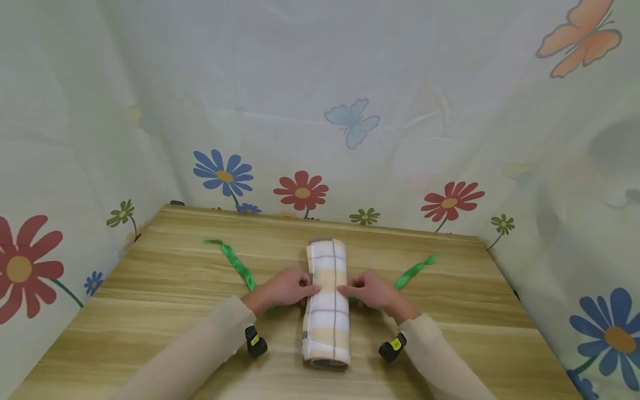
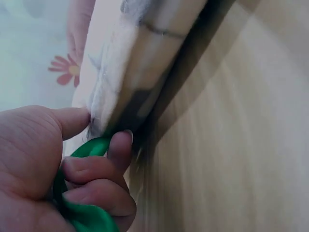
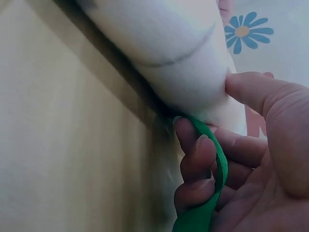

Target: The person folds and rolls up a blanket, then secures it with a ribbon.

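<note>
A rolled towel [image 1: 326,325], white and beige with thin grey lines, lies lengthwise on the wooden table. My left hand [image 1: 286,286] grips its left side, thumb on the cloth and fingers curled low against it. From the right, my right hand [image 1: 376,290] holds it the same way. A green ribbon [image 1: 239,268] runs out past both hands; its middle is hidden at the towel's underside. In the left wrist view the ribbon [image 2: 91,217] loops through the curled fingers. The right wrist view shows the ribbon [image 3: 219,166] passing across the fingers and palm.
The wooden table [image 1: 150,311] ends at a pale curtain [image 1: 280,72] printed with flowers and butterflies, which also hangs along both sides. A black device sits at each wrist, the left one [image 1: 256,343] and the right one [image 1: 392,347], near the table surface.
</note>
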The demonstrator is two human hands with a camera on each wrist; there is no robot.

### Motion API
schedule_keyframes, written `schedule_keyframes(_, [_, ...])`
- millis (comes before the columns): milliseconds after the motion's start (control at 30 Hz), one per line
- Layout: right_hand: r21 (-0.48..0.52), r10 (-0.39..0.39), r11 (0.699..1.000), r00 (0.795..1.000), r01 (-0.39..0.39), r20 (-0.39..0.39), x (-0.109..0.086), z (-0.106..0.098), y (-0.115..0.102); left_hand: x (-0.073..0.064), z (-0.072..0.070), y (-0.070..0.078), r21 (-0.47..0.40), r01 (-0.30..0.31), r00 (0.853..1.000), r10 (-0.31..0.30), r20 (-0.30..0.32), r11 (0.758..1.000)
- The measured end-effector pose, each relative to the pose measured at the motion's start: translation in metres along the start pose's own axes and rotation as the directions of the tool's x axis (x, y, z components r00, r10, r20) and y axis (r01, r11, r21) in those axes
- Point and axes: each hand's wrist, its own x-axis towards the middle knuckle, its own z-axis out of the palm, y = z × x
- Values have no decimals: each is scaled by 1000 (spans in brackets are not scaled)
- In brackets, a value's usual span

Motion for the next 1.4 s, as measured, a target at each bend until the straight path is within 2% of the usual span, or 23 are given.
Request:
schedule_keyframes(133, [30, -8, 1000, 1000, 8, 6, -5, 0, 6, -7, 0, -3, -81, 54, 998, -50, 50, 995])
schedule_keyframes(267, [32, -36, 999, 999, 36, 7, -8, -7, 13, -12, -9, -11, -106, 117, 989, -106, 105, 988])
schedule_keyframes(367, [9, -52, 999, 998, 52, 20, -12, -13, 19, -16, -17, -15, -90, 143, 986, -133, 103, 986])
schedule_keyframes(500, [-31, -37, 999, 999, 38, 11, -18, -21, 23, -21, -25, -19, -102, 169, 983, -160, 94, 980])
schedule_keyframes(767, [-58, -16, 998, 1000, 15, -18, -28, -30, 35, -30, -37, -34, -227, 197, 979, -181, 93, 954])
schedule_keyframes(867, [-59, 5, 998, 1000, -7, -28, -31, -33, 42, -34, -42, -40, -267, 192, 980, -173, 96, 944])
schedule_keyframes(933, [-53, 8, 999, 999, -9, -34, -33, -35, 47, -38, -46, -43, -259, 187, 981, -167, 94, 948])
schedule_keyframes(1167, [-38, 18, 999, 998, -20, -53, -44, -45, 62, -51, -64, -55, -179, 136, 986, -116, 121, 974])
schedule_keyframes(1267, [-32, 44, 998, 998, -45, -54, -51, -52, 67, -58, -75, -62, -125, 102, 987, -84, 138, 987])
schedule_keyframes(1400, [-14, 96, 995, 993, -97, -70, -61, -60, 75, -66, -88, -72, -41, 38, 992, -33, 124, 998])
